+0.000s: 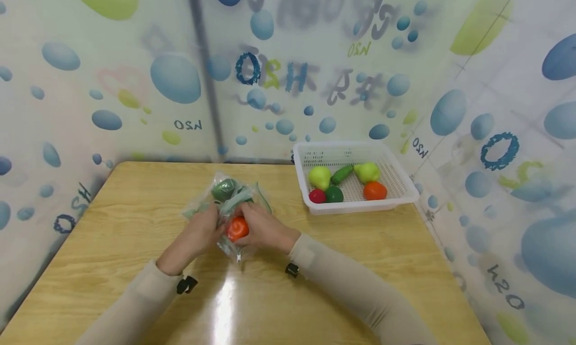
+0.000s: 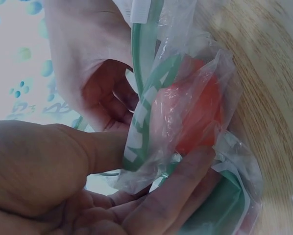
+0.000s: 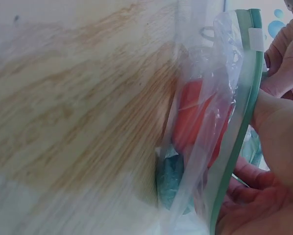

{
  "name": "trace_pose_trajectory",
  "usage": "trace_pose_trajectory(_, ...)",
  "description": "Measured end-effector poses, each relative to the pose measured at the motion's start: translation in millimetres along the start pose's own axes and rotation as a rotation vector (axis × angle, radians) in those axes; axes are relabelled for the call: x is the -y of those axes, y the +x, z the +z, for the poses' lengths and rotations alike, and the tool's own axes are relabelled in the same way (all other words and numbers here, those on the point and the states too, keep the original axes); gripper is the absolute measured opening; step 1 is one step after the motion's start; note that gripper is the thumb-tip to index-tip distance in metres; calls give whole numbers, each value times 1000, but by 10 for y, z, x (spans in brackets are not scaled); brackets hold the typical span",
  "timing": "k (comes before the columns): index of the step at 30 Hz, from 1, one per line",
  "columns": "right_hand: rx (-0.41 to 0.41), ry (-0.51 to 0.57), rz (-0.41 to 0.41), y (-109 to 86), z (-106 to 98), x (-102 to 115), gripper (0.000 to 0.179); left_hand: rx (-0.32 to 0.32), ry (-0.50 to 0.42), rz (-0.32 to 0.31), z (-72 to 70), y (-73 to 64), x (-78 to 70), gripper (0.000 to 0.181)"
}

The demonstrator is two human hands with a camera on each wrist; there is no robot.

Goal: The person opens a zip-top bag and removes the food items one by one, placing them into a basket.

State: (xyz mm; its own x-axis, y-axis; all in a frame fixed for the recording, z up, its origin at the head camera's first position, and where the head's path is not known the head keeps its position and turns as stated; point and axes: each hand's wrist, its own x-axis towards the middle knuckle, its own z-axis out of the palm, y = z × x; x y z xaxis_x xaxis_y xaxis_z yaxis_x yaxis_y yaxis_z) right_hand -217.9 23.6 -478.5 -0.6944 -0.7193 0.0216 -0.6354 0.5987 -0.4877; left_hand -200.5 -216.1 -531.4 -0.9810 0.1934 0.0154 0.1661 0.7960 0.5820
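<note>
A clear zip bag [image 2: 230, 73] with a green zip strip [image 3: 242, 132] lies low over the wooden table. An orange-red tomato [image 1: 237, 228] sits inside it, seen through the plastic. My left hand [image 1: 200, 235] grips the bag's left side, its thumb against the zip strip and its fingers under the tomato. From the other side my right hand [image 1: 263, 227] holds the bag's edge, fingers curled by the strip. Just beyond both hands, a dark green round vegetable [image 1: 224, 189] shows under clear plastic. Part of the bag is hidden by the hands.
On the table's back right stands a white basket [image 1: 400, 187]. It holds yellow-green pears [image 1: 320, 177], a small cucumber [image 1: 342, 175], an orange-red fruit [image 1: 375, 190], a red one [image 1: 317, 196] and a green one [image 1: 334, 194]. A patterned wall borders the table [image 1: 342, 265].
</note>
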Motion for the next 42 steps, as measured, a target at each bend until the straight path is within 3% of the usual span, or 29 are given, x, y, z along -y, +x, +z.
trace_pose_trajectory(10,23,-23,56,-66,-72,-1,71,-38,20,42,96,96,130,27)
trace_pose_trajectory(13,20,-32,53,-74,-76,-13,71,-29,19,34,75,81,95,26)
trace_pose_trajectory(15,13,-40,47,-74,-82,-20,72,-20,18,31,-7,17,-44,26)
trace_pose_trajectory(20,-11,-61,34,-81,-106,-42,71,25,1,-12,-354,-227,-631,26)
trace_pose_trajectory(22,-20,-68,29,-97,-124,-44,69,36,-1,-24,-424,-274,-749,26)
trace_pose_trajectory(24,-29,-71,21,-114,-139,-46,67,30,11,-32,-395,-250,-703,26)
trace_pose_trajectory(29,-50,-64,11,-177,-190,-46,66,-32,37,9,-146,-93,-280,27)
trace_pose_trajectory(31,-57,-55,6,-202,-211,-46,66,-37,25,21,-152,-111,-294,27)
trace_pose_trajectory(36,-82,-24,-27,-250,-266,-29,66,1,0,-8,-349,-264,-624,24)
trace_pose_trajectory(42,-118,-1,-62,-295,-325,0,65,-99,17,58,-85,-146,-184,27)
